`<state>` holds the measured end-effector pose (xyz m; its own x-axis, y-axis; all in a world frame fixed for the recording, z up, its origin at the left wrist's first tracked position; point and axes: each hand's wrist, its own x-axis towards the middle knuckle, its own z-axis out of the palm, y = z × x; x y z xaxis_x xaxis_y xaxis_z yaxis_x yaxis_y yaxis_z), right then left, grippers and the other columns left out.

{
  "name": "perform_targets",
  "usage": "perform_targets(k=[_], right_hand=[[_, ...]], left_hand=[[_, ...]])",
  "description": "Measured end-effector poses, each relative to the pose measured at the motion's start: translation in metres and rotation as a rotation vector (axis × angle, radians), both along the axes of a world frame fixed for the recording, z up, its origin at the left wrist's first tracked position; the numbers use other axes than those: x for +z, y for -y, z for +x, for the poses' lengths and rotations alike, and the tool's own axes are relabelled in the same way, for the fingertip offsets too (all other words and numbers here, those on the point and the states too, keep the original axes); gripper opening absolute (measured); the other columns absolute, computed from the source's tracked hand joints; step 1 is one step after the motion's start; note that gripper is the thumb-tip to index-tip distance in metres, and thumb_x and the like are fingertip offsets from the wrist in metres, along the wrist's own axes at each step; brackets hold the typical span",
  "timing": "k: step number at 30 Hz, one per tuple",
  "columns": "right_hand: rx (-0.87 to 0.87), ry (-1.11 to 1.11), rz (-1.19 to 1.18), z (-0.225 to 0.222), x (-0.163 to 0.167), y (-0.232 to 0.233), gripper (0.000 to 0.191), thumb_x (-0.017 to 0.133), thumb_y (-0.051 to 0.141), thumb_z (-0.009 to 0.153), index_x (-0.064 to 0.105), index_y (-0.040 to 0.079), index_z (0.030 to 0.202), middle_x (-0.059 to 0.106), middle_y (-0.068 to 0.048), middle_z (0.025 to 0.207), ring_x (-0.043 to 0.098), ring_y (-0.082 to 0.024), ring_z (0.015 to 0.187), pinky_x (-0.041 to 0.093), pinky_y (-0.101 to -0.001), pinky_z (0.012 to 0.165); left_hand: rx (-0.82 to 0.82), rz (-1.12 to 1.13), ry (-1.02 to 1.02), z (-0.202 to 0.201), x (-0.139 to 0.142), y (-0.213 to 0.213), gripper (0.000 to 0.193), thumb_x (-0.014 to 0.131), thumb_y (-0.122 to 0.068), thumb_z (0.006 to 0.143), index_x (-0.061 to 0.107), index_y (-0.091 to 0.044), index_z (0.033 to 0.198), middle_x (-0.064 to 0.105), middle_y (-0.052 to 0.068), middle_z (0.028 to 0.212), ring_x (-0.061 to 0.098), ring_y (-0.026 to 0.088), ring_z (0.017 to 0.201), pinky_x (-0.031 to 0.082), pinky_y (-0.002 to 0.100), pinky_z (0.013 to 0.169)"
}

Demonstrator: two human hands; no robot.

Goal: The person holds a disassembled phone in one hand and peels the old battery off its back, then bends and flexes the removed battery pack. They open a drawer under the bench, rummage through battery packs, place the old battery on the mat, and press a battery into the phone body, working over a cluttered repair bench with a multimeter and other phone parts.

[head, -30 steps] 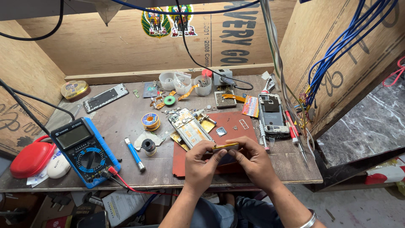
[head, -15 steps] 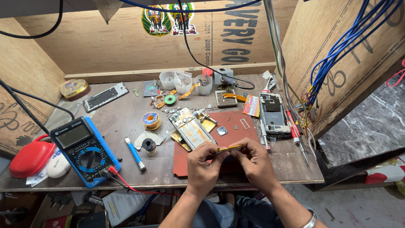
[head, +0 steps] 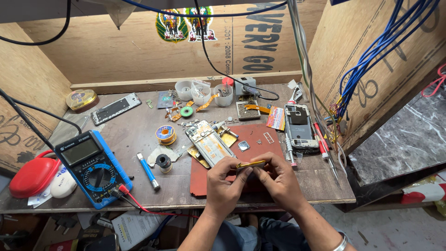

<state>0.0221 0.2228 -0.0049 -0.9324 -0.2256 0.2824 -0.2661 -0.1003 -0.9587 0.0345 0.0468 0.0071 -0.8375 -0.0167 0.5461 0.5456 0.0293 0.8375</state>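
Note:
Both of my hands hold one small flat yellow strip [head: 251,164], a thin gold-coloured part, just above the red-brown work mat [head: 260,148]. My left hand [head: 225,184] pinches its left end between thumb and fingers. My right hand [head: 276,178] pinches the right end. Just beyond the hands lies an opened phone body [head: 209,143] with its insides showing, tilted on the mat's left edge. A small square metal part [head: 243,146] and a tiny frame piece [head: 268,137] rest on the mat.
A blue multimeter [head: 92,166] with red and black leads sits at the left, beside a red case [head: 33,176]. A solder spool [head: 165,134], blue tool [head: 148,170], plastic cups [head: 200,91], a second phone back [head: 298,127] and screwdrivers [head: 321,142] crowd the wooden bench. Cables hang overhead.
My hands have shifted slightly nearer on the mat while still holding the yellow strip between them. Nothing else on the bench has moved.

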Motion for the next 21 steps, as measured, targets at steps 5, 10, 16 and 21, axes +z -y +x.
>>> perform_targets(k=[5,10,16,21], right_hand=[[-0.062,-0.054,0.103,0.001,0.005,0.002,0.02,0.063,0.004,0.095,0.067,0.003,0.115,0.07,-0.004,0.099,0.068,-0.009,0.088,0.057,-0.0259,0.078],[-0.088,-0.139,0.11,0.0,-0.002,0.001,0.013,0.063,0.005,0.099,0.068,0.0,0.11,0.069,-0.005,0.102,0.067,-0.01,0.091,0.056,-0.0256,0.081],[-0.079,-0.134,0.06,0.0,-0.004,-0.001,0.012,0.064,0.006,0.099,0.068,0.0,0.109,0.066,-0.005,0.102,0.065,-0.01,0.094,0.054,-0.0257,0.083],[-0.057,-0.108,0.075,0.002,0.001,0.0,0.012,0.065,0.008,0.099,0.068,0.0,0.108,0.067,-0.005,0.101,0.067,-0.01,0.092,0.055,-0.0259,0.082]], left_hand=[[0.034,-0.067,-0.002,0.004,0.008,0.0,0.01,0.075,-0.007,0.091,0.075,0.001,0.097,0.073,0.009,0.09,0.071,0.016,0.081,0.058,0.028,0.075],[0.009,-0.039,0.092,0.006,0.01,-0.002,0.017,0.076,-0.01,0.089,0.073,-0.001,0.103,0.073,0.007,0.099,0.074,0.016,0.09,0.065,0.026,0.073],[-0.012,0.057,0.022,0.002,0.006,-0.001,0.034,0.077,-0.007,0.089,0.065,-0.002,0.12,0.07,0.007,0.11,0.073,0.016,0.101,0.064,0.026,0.082],[-0.023,-0.007,0.072,0.001,0.0,0.001,0.01,0.077,-0.007,0.092,0.073,-0.001,0.1,0.071,0.006,0.1,0.072,0.011,0.087,0.058,0.021,0.064]])
